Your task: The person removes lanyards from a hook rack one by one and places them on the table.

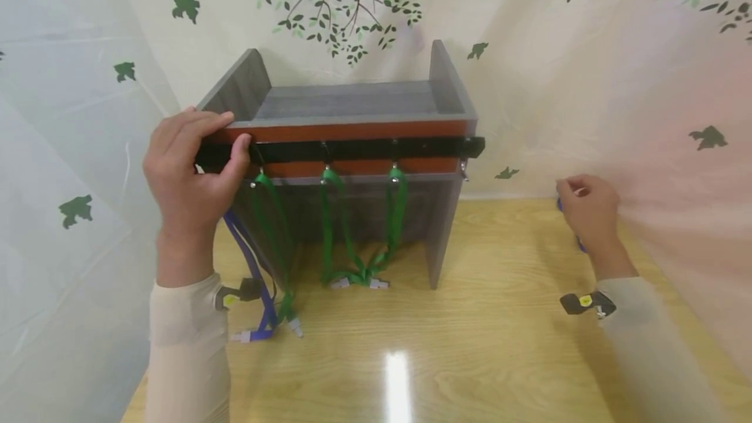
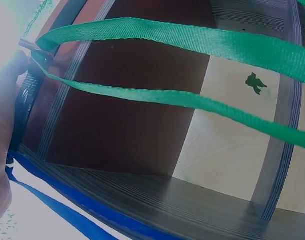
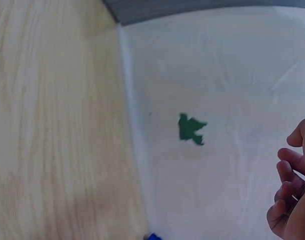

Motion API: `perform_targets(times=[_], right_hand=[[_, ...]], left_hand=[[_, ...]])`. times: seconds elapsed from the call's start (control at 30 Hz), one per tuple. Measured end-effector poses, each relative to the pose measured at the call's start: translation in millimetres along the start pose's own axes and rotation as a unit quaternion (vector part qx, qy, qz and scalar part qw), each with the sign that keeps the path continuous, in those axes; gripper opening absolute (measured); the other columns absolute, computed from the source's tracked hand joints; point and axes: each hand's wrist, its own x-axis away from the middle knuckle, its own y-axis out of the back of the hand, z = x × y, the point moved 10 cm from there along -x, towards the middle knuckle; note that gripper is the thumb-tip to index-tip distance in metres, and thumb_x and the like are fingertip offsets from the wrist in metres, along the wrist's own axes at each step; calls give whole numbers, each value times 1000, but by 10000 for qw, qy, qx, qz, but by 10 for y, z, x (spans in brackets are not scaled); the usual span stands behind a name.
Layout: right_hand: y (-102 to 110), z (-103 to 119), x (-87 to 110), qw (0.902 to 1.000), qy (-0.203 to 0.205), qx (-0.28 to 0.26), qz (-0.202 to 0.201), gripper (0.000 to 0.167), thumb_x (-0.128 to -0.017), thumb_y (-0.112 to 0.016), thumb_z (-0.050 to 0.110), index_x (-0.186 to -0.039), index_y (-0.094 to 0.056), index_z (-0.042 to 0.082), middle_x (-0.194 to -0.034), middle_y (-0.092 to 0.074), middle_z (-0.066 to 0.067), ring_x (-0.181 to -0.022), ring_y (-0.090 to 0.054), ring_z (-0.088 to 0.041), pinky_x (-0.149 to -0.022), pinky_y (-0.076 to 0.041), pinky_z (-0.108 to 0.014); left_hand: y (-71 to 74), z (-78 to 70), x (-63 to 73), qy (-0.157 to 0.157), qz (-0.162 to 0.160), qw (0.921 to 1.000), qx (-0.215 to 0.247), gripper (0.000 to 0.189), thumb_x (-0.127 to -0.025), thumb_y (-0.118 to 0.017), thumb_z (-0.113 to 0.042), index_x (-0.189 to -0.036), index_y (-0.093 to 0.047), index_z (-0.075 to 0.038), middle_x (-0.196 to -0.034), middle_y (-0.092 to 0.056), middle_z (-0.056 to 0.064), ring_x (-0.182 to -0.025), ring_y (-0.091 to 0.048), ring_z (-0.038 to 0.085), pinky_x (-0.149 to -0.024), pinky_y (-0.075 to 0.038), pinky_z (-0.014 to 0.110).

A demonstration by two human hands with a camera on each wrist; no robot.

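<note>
A grey wooden shelf [image 1: 346, 102] stands on the table, with a black hook rail [image 1: 364, 150] across its red-brown front strip. My left hand [image 1: 190, 168] grips the shelf's front left corner, thumb against the rail and fingers over the top edge. Three green lanyards [image 1: 401, 214] hang from hooks, their pale clips [image 1: 378, 284] touching the table. Below my left hand hangs a blue lanyard [image 1: 249, 253]. Off to the right, my right hand [image 1: 590, 214] hovers with loosely curled fingers and nothing visible in them. Something blue [image 1: 581, 245] lies behind it, mostly hidden.
A bare hook [image 1: 465, 170] sits at the rail's right end. The wood-grain table [image 1: 470, 344] spreads in front of the shelf. Behind and at both sides hangs a pale sheet [image 1: 517, 83] with leaf and bird prints.
</note>
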Motion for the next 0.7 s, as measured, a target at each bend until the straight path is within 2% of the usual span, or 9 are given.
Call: perform_targets(times=[0.1,0.17,0.3,0.4,0.6,0.7], right_hand=[[-10,134,78,9999,94,-65,106,43,-100,-62,46,-109,-76,6,-84,-54,23,-82,-50,-6,-64,-43,-19],[-20,212,134,9995,227,-142,150,44,-101,-61,46,-109,-76,6,-84,-56,23,-81,-52,-6,-64,-44,-18],[4,404,275,9954,738,-585,-153,35,-100,-66,33,-102,-79,0,-78,-57,32,-75,-55,0,-67,-44,-13],[7,536,387,9907,992,-899,-237,31,-98,-69,27,-99,-79,-2,-76,-60,32,-71,-57,1,-67,-45,-12],[-45,717,588,9912,876,-989,125,32,-101,-68,33,-107,-78,3,-81,-63,30,-75,-59,0,-69,-47,-11],[-56,862,692,9881,1042,-1122,141,29,-101,-68,31,-105,-79,4,-81,-64,27,-74,-58,0,-69,-47,-12]], left_hand=[[-4,-9,-6,10,-23,10000,22,34,-85,-79,-29,-102,-82,0,-98,-78,25,-97,-67,48,-110,-52,41],[-6,-7,-8,15,-37,10000,29,34,-85,-79,-29,-102,-82,0,-98,-78,25,-97,-67,48,-110,-52,40],[-1,6,-15,-5,-95,9999,32,35,-85,-78,-32,-102,-82,-1,-98,-79,24,-97,-68,48,-109,-53,40],[3,18,-21,-27,-140,9999,25,38,-86,-78,-36,-102,-83,-2,-98,-79,24,-96,-68,47,-109,-53,39],[-7,31,0,13,-185,9998,63,37,-85,-79,-35,-101,-83,-2,-97,-79,24,-95,-68,47,-108,-53,38],[0,25,11,40,-258,9996,87,35,-84,-79,-33,-100,-83,-2,-96,-79,24,-95,-67,48,-109,-53,39]])
